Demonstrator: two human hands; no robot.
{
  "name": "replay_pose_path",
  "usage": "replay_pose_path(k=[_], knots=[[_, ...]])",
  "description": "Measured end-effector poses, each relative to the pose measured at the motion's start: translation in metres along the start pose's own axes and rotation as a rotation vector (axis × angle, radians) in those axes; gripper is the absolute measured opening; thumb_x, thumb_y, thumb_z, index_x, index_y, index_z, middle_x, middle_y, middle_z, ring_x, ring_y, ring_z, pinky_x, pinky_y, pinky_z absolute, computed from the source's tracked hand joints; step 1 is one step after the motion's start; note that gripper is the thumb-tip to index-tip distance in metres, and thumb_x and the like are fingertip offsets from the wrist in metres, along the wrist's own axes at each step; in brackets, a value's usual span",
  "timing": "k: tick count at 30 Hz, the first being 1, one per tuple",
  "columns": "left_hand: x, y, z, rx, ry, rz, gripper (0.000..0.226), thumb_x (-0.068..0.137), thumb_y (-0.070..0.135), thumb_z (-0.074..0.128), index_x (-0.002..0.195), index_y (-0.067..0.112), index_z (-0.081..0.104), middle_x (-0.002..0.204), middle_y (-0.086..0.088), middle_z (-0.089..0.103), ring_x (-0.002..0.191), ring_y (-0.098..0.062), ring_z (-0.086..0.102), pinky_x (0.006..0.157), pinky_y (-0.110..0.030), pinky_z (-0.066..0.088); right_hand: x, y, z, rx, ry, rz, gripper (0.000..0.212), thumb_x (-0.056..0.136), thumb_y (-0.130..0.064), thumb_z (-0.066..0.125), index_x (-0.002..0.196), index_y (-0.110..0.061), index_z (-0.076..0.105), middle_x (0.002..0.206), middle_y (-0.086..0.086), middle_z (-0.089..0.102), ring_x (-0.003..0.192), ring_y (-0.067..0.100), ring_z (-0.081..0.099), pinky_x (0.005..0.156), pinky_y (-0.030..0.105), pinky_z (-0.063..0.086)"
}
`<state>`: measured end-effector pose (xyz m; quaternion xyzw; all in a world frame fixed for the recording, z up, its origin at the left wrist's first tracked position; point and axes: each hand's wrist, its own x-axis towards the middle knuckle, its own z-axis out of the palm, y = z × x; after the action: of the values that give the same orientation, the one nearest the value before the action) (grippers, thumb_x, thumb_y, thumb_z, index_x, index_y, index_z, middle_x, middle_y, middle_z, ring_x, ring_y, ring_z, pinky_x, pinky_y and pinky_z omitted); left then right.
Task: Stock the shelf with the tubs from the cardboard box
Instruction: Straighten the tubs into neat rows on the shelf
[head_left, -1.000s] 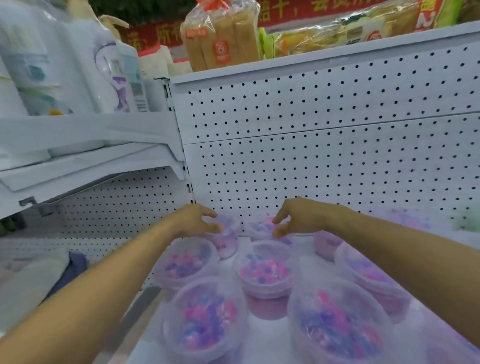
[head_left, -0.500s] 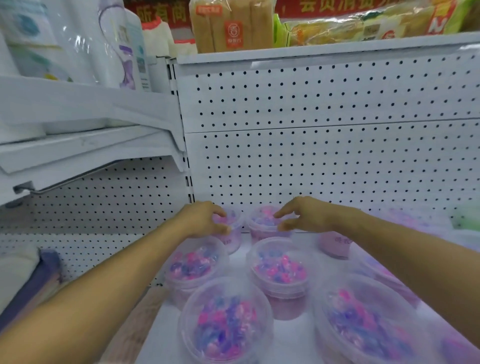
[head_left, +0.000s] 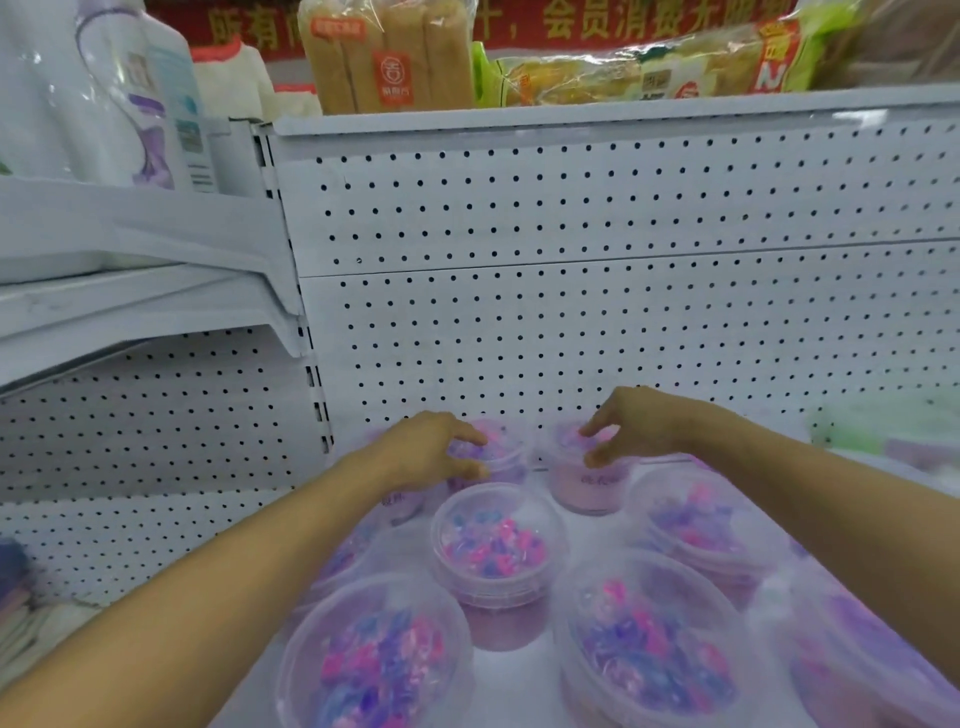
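Observation:
Several clear round tubs of pink and purple beads stand on the white shelf (head_left: 589, 538). My left hand (head_left: 431, 449) reaches to the back row and grips the lid rim of the back left tub (head_left: 501, 452) between thumb and fingers. Beside it, my right hand (head_left: 636, 426) holds the back middle tub (head_left: 587, 480), with the index finger over its lid and the thumb at the near rim. Both tubs stand upright on the shelf, close to the pegboard back wall (head_left: 571, 338). A middle tub (head_left: 493, 540) and two large near tubs (head_left: 379, 665) (head_left: 654, 649) sit in front. The cardboard box is out of view.
Bread packs (head_left: 387, 57) and a snack pack (head_left: 649, 73) lie on the shelf above. White packaged goods (head_left: 104, 93) fill the left bay, over slanted white shelves (head_left: 145, 306). A blurred green item (head_left: 857, 431) sits at the right. Folded cloth (head_left: 15, 587) lies at the lower left.
Both hands stay on the two back tubs, which have shifted slightly along the back row. My right hand's fingers have spread a little wider. The view has shifted slightly.

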<state>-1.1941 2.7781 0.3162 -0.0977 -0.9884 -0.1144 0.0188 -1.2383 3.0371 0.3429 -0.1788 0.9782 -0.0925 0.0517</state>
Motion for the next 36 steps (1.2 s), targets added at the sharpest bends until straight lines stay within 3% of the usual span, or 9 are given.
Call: replay_pose_path(k=[4, 8, 12, 16, 18, 20, 26, 31, 36], knots=[[0.0, 0.002, 0.001, 0.003, 0.012, -0.013, 0.05, 0.083, 0.052, 0.064, 0.128, 0.031, 0.057, 0.136, 0.002, 0.051, 0.125, -0.018, 0.045, 0.1, -0.028, 0.035, 0.006, -0.002, 0.009, 0.059, 0.039, -0.012, 0.054, 0.076, -0.046, 0.074, 0.125, -0.029, 0.062, 0.136, -0.002, 0.055, 0.123, 0.021, 0.051, 0.101, 0.035, 0.04], [-0.002, 0.003, 0.002, -0.028, 0.01, -0.041, 0.049, 0.083, 0.051, 0.064, 0.128, 0.032, 0.057, 0.138, 0.002, 0.049, 0.126, -0.019, 0.044, 0.104, -0.031, 0.035, -0.009, 0.015, 0.001, 0.172, 0.067, -0.063, 0.05, 0.088, -0.048, 0.059, 0.134, -0.03, 0.053, 0.146, -0.005, 0.043, 0.13, 0.018, 0.045, 0.104, 0.033, 0.033], [-0.005, 0.007, 0.001, -0.013, -0.004, -0.068, 0.05, 0.084, 0.052, 0.062, 0.13, 0.034, 0.055, 0.139, 0.003, 0.048, 0.128, -0.019, 0.044, 0.105, -0.032, 0.035, -0.023, 0.066, -0.033, 0.136, 0.215, 0.072, 0.041, 0.093, -0.043, 0.053, 0.129, -0.024, 0.057, 0.141, -0.001, 0.05, 0.122, 0.021, 0.051, 0.105, 0.038, 0.038], [-0.006, 0.014, 0.0, 0.015, -0.022, -0.087, 0.05, 0.087, 0.05, 0.06, 0.133, 0.031, 0.053, 0.143, 0.002, 0.046, 0.129, -0.02, 0.044, 0.105, -0.031, 0.034, -0.032, 0.093, -0.039, -0.146, -0.009, 0.219, 0.041, 0.097, -0.038, 0.042, 0.106, -0.003, 0.062, 0.117, 0.011, 0.059, 0.112, 0.027, 0.054, 0.1, 0.039, 0.043], [-0.007, 0.017, 0.0, 0.018, -0.031, -0.093, 0.051, 0.088, 0.049, 0.059, 0.134, 0.03, 0.052, 0.145, 0.002, 0.044, 0.131, -0.02, 0.043, 0.105, -0.03, 0.033, -0.034, 0.098, -0.031, -0.259, -0.083, 0.232, 0.046, 0.097, -0.041, 0.039, 0.12, -0.006, 0.06, 0.13, 0.01, 0.053, 0.119, 0.027, 0.051, 0.103, 0.039, 0.041], [-0.008, 0.02, 0.0, 0.023, -0.034, -0.1, 0.051, 0.089, 0.048, 0.058, 0.135, 0.029, 0.05, 0.146, 0.002, 0.043, 0.131, -0.02, 0.042, 0.106, -0.03, 0.033, -0.037, 0.098, -0.025, -0.286, -0.067, 0.214, 0.044, 0.098, -0.035, 0.04, 0.13, -0.009, 0.056, 0.138, 0.011, 0.047, 0.123, 0.028, 0.05, 0.103, 0.036, 0.041], [-0.013, 0.024, 0.002, -0.044, -0.012, -0.14, 0.048, 0.087, 0.046, 0.06, 0.132, 0.03, 0.052, 0.143, 0.004, 0.046, 0.128, -0.018, 0.045, 0.104, -0.03, 0.035, -0.028, 0.086, -0.016, -0.201, 0.019, 0.095, 0.034, 0.093, -0.015, 0.047, 0.121, -0.005, 0.062, 0.133, 0.012, 0.055, 0.12, 0.029, 0.053, 0.101, 0.039, 0.044], [-0.016, 0.027, 0.007, -0.115, 0.055, -0.158, 0.045, 0.087, 0.043, 0.062, 0.129, 0.03, 0.054, 0.141, 0.006, 0.046, 0.126, -0.015, 0.045, 0.097, -0.025, 0.033, -0.022, 0.076, -0.007, -0.103, 0.053, 0.002, 0.039, 0.092, -0.01, 0.048, 0.127, -0.02, 0.061, 0.139, -0.001, 0.053, 0.121, 0.024, 0.053, 0.1, 0.033, 0.043], [-0.026, 0.03, -0.001, -0.244, 0.031, -0.169, 0.044, 0.091, 0.043, 0.057, 0.133, 0.029, 0.052, 0.144, 0.004, 0.044, 0.127, -0.016, 0.045, 0.093, -0.023, 0.031, -0.027, 0.073, -0.004, -0.058, 0.045, 0.025, 0.038, 0.094, -0.016, 0.047, 0.129, -0.016, 0.059, 0.142, 0.002, 0.05, 0.126, 0.025, 0.05, 0.105, 0.035, 0.039]])
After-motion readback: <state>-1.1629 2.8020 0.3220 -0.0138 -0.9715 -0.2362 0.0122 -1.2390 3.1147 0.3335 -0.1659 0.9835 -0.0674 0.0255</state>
